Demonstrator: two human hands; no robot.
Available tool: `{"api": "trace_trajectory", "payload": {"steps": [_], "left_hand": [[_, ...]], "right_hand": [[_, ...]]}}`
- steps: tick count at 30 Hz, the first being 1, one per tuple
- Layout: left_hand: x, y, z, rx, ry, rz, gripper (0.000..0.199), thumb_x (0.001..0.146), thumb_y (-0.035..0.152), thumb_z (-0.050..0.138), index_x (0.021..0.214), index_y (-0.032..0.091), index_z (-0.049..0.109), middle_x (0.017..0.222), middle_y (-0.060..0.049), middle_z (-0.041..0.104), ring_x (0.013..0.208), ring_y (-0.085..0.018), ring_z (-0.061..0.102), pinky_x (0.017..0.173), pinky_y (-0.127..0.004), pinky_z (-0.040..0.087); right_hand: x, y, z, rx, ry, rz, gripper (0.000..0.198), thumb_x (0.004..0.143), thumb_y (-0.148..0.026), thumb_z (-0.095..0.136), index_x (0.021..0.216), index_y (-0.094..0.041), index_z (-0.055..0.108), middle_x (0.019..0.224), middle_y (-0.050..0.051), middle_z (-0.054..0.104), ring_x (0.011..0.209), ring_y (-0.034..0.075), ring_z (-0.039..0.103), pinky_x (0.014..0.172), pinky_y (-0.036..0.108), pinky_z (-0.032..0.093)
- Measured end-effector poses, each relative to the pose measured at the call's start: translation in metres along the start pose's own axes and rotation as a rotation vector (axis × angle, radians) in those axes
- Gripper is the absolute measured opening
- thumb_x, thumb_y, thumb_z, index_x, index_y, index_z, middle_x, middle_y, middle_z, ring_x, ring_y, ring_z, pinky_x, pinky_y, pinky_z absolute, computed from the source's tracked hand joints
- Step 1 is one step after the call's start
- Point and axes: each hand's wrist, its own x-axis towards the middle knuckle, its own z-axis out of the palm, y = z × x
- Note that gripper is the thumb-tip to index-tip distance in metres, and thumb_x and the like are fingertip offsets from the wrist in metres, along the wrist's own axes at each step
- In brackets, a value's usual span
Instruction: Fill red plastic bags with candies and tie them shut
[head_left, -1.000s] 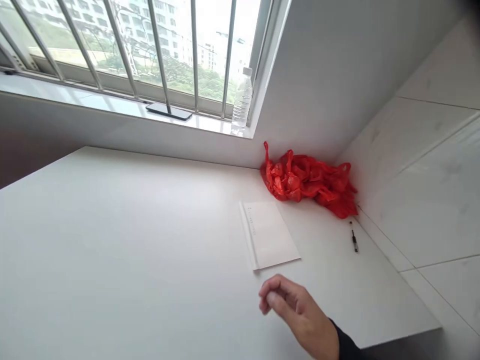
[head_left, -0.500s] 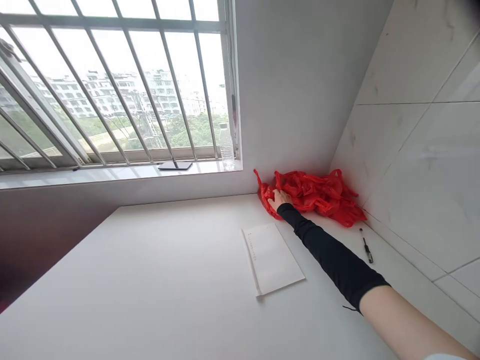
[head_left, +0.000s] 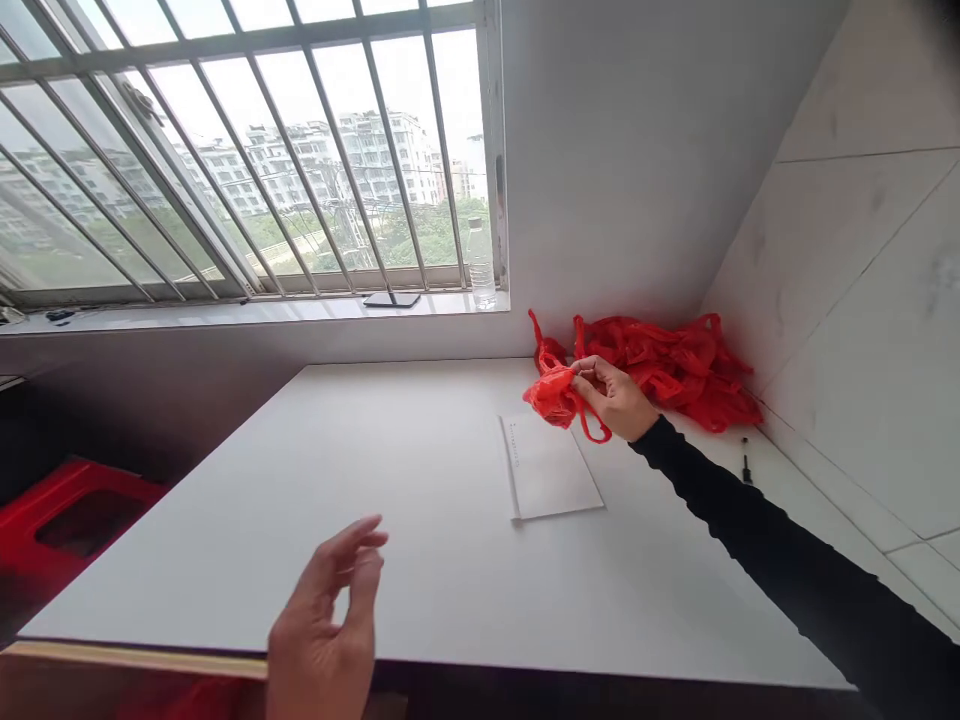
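My right hand [head_left: 611, 395], at the end of a black sleeve, pinches a crumpled red plastic bag [head_left: 553, 395] and holds it above the white table [head_left: 435, 470]. A loop of the bag dangles below my fingers. Behind it, a heap of red plastic bags [head_left: 667, 360] lies against the wall in the corner. My left hand [head_left: 330, 610] is raised over the table's near edge, empty, its fingers curved with a gap between thumb and fingers. A white booklet [head_left: 555, 475] with a bound left edge lies flat below the held bag.
A small screwdriver-like tool [head_left: 746, 462] lies at the right by the tiled wall. On the window sill stand a clear bottle [head_left: 481, 265] and a dark flat phone [head_left: 391, 299]. A red plastic stool [head_left: 75, 500] is below, left of the table.
My right hand has drawn one red bag out of the heap toward me. My left hand has come into view. The camera's view has shifted left.
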Motion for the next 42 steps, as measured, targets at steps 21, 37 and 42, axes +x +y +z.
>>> {"api": "trace_trajectory", "payload": {"steps": [21, 37, 42], "left_hand": [[-0.032, 0.014, 0.119, 0.119, -0.488, 0.353, 0.038, 0.086, 0.012, 0.059, 0.115, 0.032, 0.071, 0.132, -0.003, 0.065, 0.138, -0.034, 0.041, 0.122, -0.062, 0.018], [-0.037, 0.017, 0.104, -0.013, -0.4, 0.127, 0.034, 0.089, 0.027, 0.066, 0.123, 0.029, 0.068, 0.119, -0.004, 0.07, 0.115, -0.025, 0.061, 0.122, -0.053, 0.025], [-0.032, 0.004, 0.1, -0.081, -0.228, -0.035, 0.025, 0.1, 0.037, 0.054, 0.09, 0.022, 0.072, 0.087, -0.003, 0.07, 0.084, -0.02, 0.064, 0.099, -0.043, 0.048]], "right_hand": [[-0.185, -0.027, 0.031, -0.503, -0.394, -0.172, 0.016, 0.097, -0.031, 0.062, 0.108, -0.02, 0.065, 0.103, 0.009, 0.064, 0.1, 0.029, 0.058, 0.096, 0.052, 0.046], [-0.18, -0.031, 0.023, -0.358, -0.298, -0.042, 0.02, 0.102, -0.037, 0.056, 0.114, -0.022, 0.058, 0.099, 0.002, 0.065, 0.093, 0.022, 0.061, 0.116, 0.059, 0.027], [-0.176, -0.029, 0.015, -0.276, -0.161, 0.171, 0.019, 0.104, -0.038, 0.048, 0.097, -0.024, 0.059, 0.086, 0.0, 0.064, 0.078, 0.02, 0.06, 0.072, 0.037, 0.048]]}}
